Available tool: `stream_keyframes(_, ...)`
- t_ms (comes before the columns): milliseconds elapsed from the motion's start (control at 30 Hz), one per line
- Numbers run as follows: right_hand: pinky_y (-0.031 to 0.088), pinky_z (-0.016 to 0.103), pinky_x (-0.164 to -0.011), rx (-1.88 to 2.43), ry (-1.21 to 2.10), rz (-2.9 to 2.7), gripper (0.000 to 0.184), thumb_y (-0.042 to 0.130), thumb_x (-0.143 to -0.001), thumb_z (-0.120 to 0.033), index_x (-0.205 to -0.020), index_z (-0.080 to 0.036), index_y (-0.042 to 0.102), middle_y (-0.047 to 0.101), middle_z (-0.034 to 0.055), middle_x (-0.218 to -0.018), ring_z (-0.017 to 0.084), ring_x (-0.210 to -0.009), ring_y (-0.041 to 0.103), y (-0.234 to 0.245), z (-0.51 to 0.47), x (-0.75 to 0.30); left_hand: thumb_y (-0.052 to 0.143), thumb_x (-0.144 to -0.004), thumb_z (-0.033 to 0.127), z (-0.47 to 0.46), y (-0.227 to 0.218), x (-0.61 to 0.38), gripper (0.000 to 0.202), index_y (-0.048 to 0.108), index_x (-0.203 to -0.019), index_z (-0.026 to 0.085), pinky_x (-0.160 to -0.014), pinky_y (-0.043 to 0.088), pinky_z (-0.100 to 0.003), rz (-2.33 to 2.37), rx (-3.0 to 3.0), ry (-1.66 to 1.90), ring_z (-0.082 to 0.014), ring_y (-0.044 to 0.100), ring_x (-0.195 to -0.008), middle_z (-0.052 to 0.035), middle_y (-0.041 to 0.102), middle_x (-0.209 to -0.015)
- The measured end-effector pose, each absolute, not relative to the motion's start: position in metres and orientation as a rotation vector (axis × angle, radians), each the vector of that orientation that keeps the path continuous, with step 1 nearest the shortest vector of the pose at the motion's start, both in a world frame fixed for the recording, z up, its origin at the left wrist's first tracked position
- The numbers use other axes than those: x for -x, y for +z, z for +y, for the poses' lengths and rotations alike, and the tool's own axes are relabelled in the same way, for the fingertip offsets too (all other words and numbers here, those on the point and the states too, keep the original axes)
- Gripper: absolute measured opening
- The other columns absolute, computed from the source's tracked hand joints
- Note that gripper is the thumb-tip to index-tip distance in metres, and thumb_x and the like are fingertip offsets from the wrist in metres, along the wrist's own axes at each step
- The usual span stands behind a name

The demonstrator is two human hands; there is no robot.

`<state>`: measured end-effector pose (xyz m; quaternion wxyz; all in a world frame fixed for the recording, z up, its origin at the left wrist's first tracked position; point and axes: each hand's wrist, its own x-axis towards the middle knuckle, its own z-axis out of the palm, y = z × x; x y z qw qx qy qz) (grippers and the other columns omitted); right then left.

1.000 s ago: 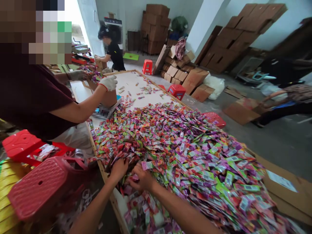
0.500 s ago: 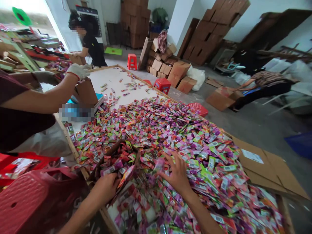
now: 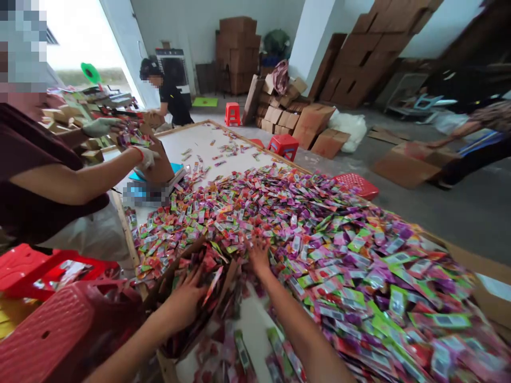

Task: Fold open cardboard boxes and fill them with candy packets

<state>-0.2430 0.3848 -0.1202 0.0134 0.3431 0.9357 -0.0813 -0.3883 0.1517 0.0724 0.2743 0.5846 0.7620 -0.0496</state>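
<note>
A cardboard box [image 3: 228, 281] full of small, shiny candy-like packets stands at the near left edge of the table. My left hand [image 3: 184, 299] rests on the packets inside it, fingers stretched out and apart. Just right of the box, my right hand [image 3: 258, 256] reaches into a wide pile of packets [image 3: 319, 234] in purple, green and red wrappers. Its fingers are spread, the tips touching packets and slightly blurred. I see no packet gripped in either hand.
Left, a co-worker's gloved hand [image 3: 149, 158] holds another cardboard box [image 3: 163, 164] above the white tabletop [image 3: 171, 141]. Red plastic stools [image 3: 51, 314] crowd my left side. Another person works behind; one bends over a carton [image 3: 407, 162] at right. Flattened cardboard [image 3: 467, 260] lies right.
My right hand has pushed farther forward into the pile. My left hand has moved from the box's near side onto its packets, fingers now spread. The view has turned left.
</note>
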Motion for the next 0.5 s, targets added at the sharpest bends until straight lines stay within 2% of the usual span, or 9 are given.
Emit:
stream_keyframes(100,0.023,0.07,-0.107,-1.275,-0.322,2.775,0.12,0.084,-0.061,-0.046,-0.157,-0.033,0.014,0.006,0.0178,-0.165,0.051,-0.143,0.021,-0.121,0.412,0.272,0.04,-0.085,0.008,0.117,0.088,0.385,0.051,0.07,-0.118,0.033,-0.114,0.038,-0.051,2.207,-1.62,0.077,-0.0268,0.042,-0.141,-0.0084,0.047,-0.153)
stream_keyframes(133,0.03,0.067,-0.105,-1.321,-0.352,2.74,0.114,0.083,-0.064,-0.043,-0.157,-0.035,0.017,0.011,0.0179,-0.165,0.05,-0.141,0.028,-0.122,0.418,0.279,0.039,-0.091,0.015,0.103,0.09,0.384,0.045,0.068,-0.119,0.035,-0.109,0.045,-0.049,2.249,-1.664,0.166,-0.0259,0.048,-0.137,-0.0073,0.052,-0.148)
stream_keyframes(200,0.043,0.055,-0.098,-1.368,-0.397,2.711,0.092,0.074,-0.077,-0.034,-0.154,-0.039,0.025,0.026,0.0178,-0.16,0.043,-0.132,0.046,-0.121,0.428,0.288,0.045,-0.095,0.027,0.072,0.091,0.384,0.038,0.063,-0.125,0.04,-0.102,0.053,-0.044,2.343,-1.733,0.329,-0.0245,0.054,-0.132,-0.0044,0.057,-0.144)
stream_keyframes(267,0.049,0.042,-0.086,-1.395,-0.427,2.703,0.069,0.058,-0.087,-0.022,-0.149,-0.041,0.036,0.043,0.0171,-0.15,0.031,-0.112,0.064,-0.118,0.434,0.29,0.052,-0.093,0.032,0.044,0.088,0.382,0.041,0.055,-0.132,0.044,-0.104,0.051,-0.046,2.527,-1.667,0.498,-0.0251,0.049,-0.135,-0.0024,0.052,-0.147)
stream_keyframes(300,0.05,0.037,-0.081,-1.42,-0.443,2.69,0.062,0.051,-0.089,-0.018,-0.147,-0.04,0.041,0.052,0.0164,-0.142,0.026,-0.101,0.068,-0.114,0.436,0.288,0.054,-0.092,0.034,0.032,0.084,0.379,0.045,0.052,-0.136,0.043,-0.107,0.048,-0.05,2.639,-1.557,0.623,-0.0268,0.047,-0.138,-0.0027,0.049,-0.15)
stream_keyframes(367,0.05,0.032,-0.073,-1.489,-0.478,2.645,0.055,0.047,-0.091,-0.02,-0.144,-0.034,0.047,0.065,0.0141,-0.123,0.023,-0.089,0.071,-0.099,0.44,0.276,0.06,-0.087,0.044,0.017,0.071,0.368,0.06,0.042,-0.144,0.038,-0.111,0.04,-0.059,2.818,-1.119,0.98,-0.0333,0.041,-0.14,-0.007,0.039,-0.155)
stream_keyframes(433,0.05,0.031,-0.071,-1.545,-0.496,2.624,0.052,0.049,-0.092,-0.03,-0.144,-0.029,0.047,0.07,0.0112,-0.116,0.024,-0.093,0.07,-0.07,0.444,0.256,0.062,-0.082,0.056,0.013,0.052,0.353,0.088,0.021,-0.154,0.029,-0.11,0.037,-0.065,2.769,-0.51,1.315,-0.0403,0.035,-0.143,-0.0157,0.027,-0.16)
stream_keyframes(500,0.05,0.029,-0.074,-1.551,-0.512,2.664,0.053,0.052,-0.091,-0.04,-0.142,-0.027,0.049,0.069,0.0087,-0.118,0.024,-0.101,0.068,-0.024,0.446,0.239,0.059,-0.081,0.062,0.022,0.031,0.342,0.102,0.005,-0.157,0.02,-0.112,0.035,-0.061,2.529,-0.111,1.454,-0.041,0.03,-0.145,-0.0223,0.022,-0.161)
